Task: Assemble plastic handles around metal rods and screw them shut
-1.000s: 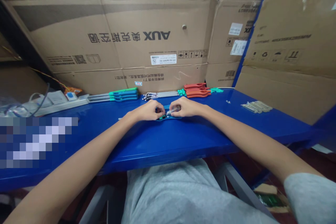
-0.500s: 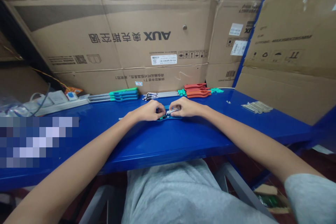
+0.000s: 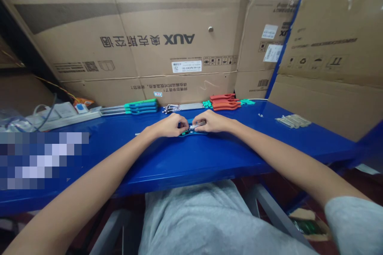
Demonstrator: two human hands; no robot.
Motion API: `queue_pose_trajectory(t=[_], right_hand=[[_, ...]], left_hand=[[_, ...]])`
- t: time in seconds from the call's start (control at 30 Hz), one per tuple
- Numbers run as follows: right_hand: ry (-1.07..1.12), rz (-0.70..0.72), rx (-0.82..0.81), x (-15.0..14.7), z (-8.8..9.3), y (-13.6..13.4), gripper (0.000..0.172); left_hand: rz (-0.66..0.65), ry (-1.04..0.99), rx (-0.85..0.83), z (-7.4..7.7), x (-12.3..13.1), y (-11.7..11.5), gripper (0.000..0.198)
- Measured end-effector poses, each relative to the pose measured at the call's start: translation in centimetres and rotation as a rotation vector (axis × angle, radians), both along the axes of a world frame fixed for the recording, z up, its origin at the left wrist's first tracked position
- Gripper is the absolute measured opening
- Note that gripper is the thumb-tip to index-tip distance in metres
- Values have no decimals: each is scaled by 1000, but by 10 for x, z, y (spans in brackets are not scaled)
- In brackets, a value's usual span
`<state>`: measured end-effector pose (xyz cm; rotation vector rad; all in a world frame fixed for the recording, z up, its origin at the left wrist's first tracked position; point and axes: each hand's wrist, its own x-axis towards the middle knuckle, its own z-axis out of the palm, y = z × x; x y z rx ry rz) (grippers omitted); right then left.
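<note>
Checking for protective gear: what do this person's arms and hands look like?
The left hand and right hand are bare, without gloves, and no watch shows on either forearm. A loose grey T-shirt sleeve shows on the right.

Blue counter (image 3: 191, 167): along back edge, teal-handled tools (image 3: 141, 106), a bundle of wired metal strips (image 3: 182, 107), red-handled tools (image 3: 225, 102), lying just before cardboard boxes (image 3: 176, 40) printed AUX. Power strip (image 3: 70, 121) at left, cables (image 3: 49, 113) on it. Small pale packets (image 3: 293, 121) at right, well apart from the red-handled tools.
</note>
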<state>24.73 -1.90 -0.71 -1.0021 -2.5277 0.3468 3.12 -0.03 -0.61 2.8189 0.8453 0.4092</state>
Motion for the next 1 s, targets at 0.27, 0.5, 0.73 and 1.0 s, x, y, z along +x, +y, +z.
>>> queue_pose_trajectory(t=[0.27,0.5,0.73,1.0], right_hand=[[9,15,9,-1,-2,-1,24],[18,6,24,-2,-5,0,22],[65,-1,7,-2,-9,2,22],[101,12,16,-2,-13,5,21]], left_hand=[[-2,16,22,-1,0,0,20],[6,13,26,0,1,-3,19],[-7,-7,39,-1,2,-3,19],[-22,-40,52,-1,1,-3,17]])
